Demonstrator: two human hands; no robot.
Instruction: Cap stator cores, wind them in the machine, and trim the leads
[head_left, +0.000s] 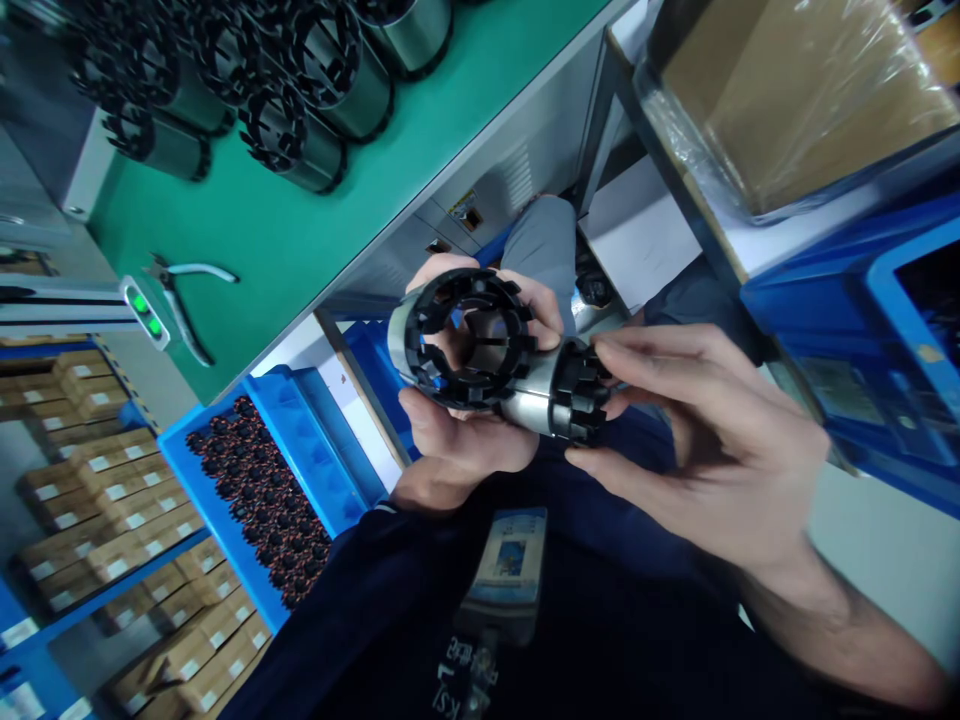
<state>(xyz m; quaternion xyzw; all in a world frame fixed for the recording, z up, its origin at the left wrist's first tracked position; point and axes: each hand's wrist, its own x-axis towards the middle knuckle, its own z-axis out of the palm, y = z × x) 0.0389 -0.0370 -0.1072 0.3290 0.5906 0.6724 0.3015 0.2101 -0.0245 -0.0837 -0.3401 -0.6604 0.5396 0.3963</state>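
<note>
My left hand (465, 440) is wrapped round a large silver metal sleeve (399, 340) with a black toothed plastic rim. The sleeve's open end faces up toward me. Against its right side lies a smaller silver cylinder (529, 400) on its side, with a black toothed plastic end (577, 392). My right hand (720, 430) has its fingertips and thumb closed about that black end. Where the smaller cylinder meets the larger sleeve, the left hand's palm and the sleeve hide part of it.
Several similar sleeves (300, 140) stand on the green-topped bench (300, 250), beside side cutters (180, 290). Below it, a blue tray (225, 510) holds small black-and-copper parts (270, 510). Boxes (127, 480) fill the left shelves. A plastic-wrapped carton (810, 100) and blue bin (840, 340) are right.
</note>
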